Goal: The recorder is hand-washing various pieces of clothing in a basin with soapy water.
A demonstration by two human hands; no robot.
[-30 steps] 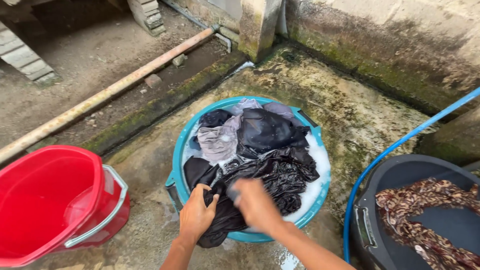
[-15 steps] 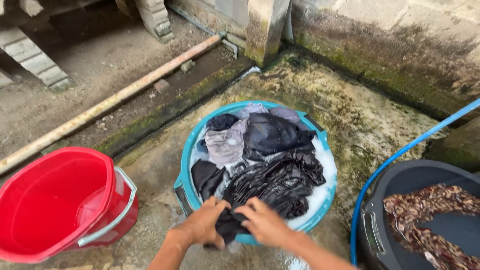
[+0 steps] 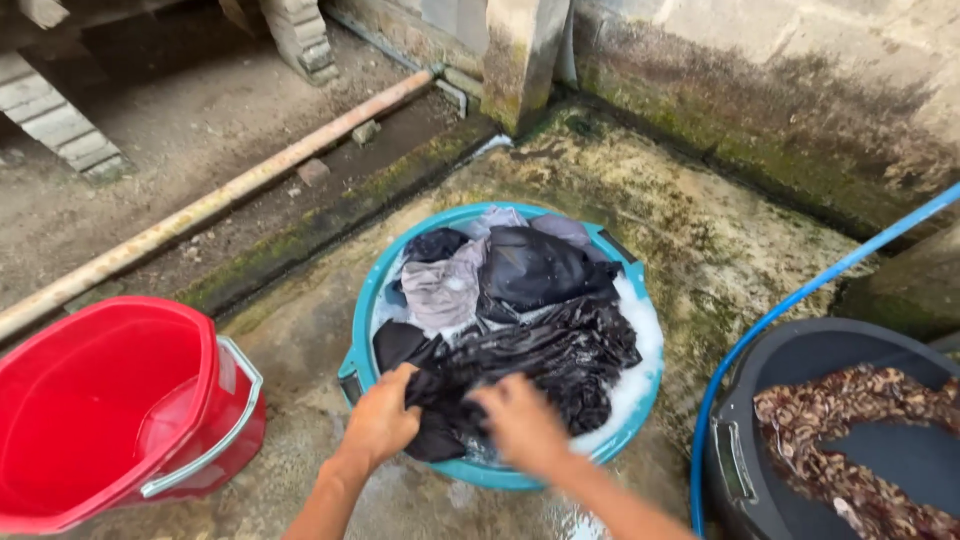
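Observation:
A teal round basin (image 3: pixel 357 320) on the wet concrete holds soapy water, foam and several dark and grey clothes. A wet black garment (image 3: pixel 545 360) lies across its near side, hanging over the rim. My left hand (image 3: pixel 381 424) grips the garment's near left edge at the rim. My right hand (image 3: pixel 522 425), blurred from motion, presses on the same garment just to the right. A grey cloth (image 3: pixel 440 285) and another black piece (image 3: pixel 535 265) lie farther back in the basin.
A red bucket (image 3: pixel 100 400) with a metal handle sits at left. A dark tub (image 3: pixel 800 360) at right holds a brown patterned cloth (image 3: pixel 850 420). A blue hose (image 3: pixel 800 295) curves beside it. A rusty pipe (image 3: pixel 210 205) and mossy wall (image 3: pixel 780 90) lie beyond.
My hands have moved apart on the black garment, the right one sliding forward over it. The camera has shifted slightly.

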